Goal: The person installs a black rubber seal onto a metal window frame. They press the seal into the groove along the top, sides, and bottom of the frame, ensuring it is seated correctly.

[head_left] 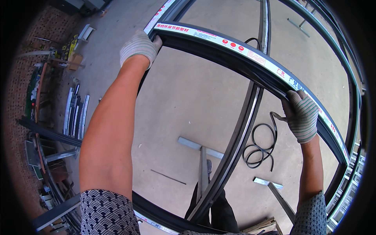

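A large dark metal window frame (203, 42) lies before me, its bars covered with printed white protective film. My left hand (138, 49), in a striped knit glove, grips the frame at its far left corner, with the thumb over the inner edge. Farther right along the same bar, my right hand (301, 115), also gloved, has its fingers curled at the inner edge. From beneath it a thin black rubber strip (274, 131) hangs down and loops loosely near the floor. More dark strip runs along the bar's inner side left of that hand. The right fingertips are partly hidden.
A dark middle bar (235, 150) crosses the frame toward me. Below are metal stand legs (203, 166) and a second support (270, 183). Cut profiles (76, 113) lie on the floor at left, beside a cluttered rack (43, 156). Another frame (333, 37) stands at far right.
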Tool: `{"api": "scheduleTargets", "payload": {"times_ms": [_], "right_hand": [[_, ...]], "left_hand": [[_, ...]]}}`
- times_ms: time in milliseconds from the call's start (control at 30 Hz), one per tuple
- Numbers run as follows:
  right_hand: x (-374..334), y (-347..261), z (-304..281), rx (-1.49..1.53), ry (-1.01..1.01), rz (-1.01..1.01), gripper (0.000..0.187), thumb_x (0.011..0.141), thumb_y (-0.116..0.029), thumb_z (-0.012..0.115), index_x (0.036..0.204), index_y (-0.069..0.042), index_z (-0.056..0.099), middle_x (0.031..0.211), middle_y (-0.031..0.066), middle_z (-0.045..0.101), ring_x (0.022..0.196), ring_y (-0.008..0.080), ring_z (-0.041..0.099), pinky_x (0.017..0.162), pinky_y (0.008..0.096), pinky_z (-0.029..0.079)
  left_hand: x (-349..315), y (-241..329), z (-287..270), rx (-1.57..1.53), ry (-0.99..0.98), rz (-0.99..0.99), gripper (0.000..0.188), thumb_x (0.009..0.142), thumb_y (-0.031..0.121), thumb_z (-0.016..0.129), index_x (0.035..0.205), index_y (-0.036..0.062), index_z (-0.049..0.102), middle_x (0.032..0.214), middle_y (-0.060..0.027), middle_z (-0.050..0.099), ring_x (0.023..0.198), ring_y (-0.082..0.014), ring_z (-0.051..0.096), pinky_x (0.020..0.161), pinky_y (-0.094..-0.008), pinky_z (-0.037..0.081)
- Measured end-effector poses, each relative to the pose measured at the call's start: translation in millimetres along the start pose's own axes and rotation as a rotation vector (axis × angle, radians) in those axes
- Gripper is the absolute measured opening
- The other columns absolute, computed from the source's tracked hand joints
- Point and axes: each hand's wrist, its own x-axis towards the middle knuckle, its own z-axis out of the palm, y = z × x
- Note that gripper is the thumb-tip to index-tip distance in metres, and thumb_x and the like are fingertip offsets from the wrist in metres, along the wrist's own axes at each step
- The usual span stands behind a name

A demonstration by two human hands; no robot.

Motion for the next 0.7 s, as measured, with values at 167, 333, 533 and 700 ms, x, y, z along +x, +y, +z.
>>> {"api": "scheduleTargets", "payload": {"times_ms": [167,333,533,700], "right_hand": [[6,1,0,0.046,0.035,-0.120,0.018,0.086,-0.008,0.084,0.098,-0.006,0.071,0.082,0.0125,0.065,0.071,0.0321,0.067,0.064,0.0423,0.052],[14,2,4,0.141,0.003,-0.170,0.020,0.088,-0.006,0.082,0.105,-0.005,0.074,0.079,0.0114,0.067,0.068,0.0292,0.068,0.062,0.0398,0.052],[22,-21,2,0.307,-0.111,-0.031,0.023,0.096,-0.015,0.080,0.114,-0.002,0.076,0.078,0.0129,0.075,0.068,0.0257,0.075,0.065,0.0346,0.059],[48,-57,4,0.359,-0.315,0.194,0.023,0.103,-0.024,0.072,0.107,-0.002,0.075,0.073,0.0125,0.074,0.065,0.0260,0.075,0.061,0.0347,0.061]], "left_hand": [[4,-1,0,0.029,0.011,-0.027,0.071,0.096,0.062,0.065,0.138,0.0041,0.062,0.126,-0.0266,0.074,0.119,-0.0415,0.072,0.103,-0.0485,0.056],[4,-5,6,0.013,0.023,0.059,0.071,0.097,0.061,0.064,0.139,0.0034,0.061,0.127,-0.0271,0.074,0.119,-0.0424,0.072,0.103,-0.0488,0.056],[2,-4,1,0.037,0.026,0.054,0.073,0.097,0.061,0.063,0.141,0.0031,0.059,0.129,-0.0272,0.073,0.121,-0.0436,0.071,0.105,-0.0485,0.055],[5,-13,8,0.053,0.055,0.065,0.073,0.097,0.062,0.062,0.141,0.0031,0.060,0.129,-0.0275,0.073,0.121,-0.0437,0.071,0.105,-0.0489,0.055]]}}
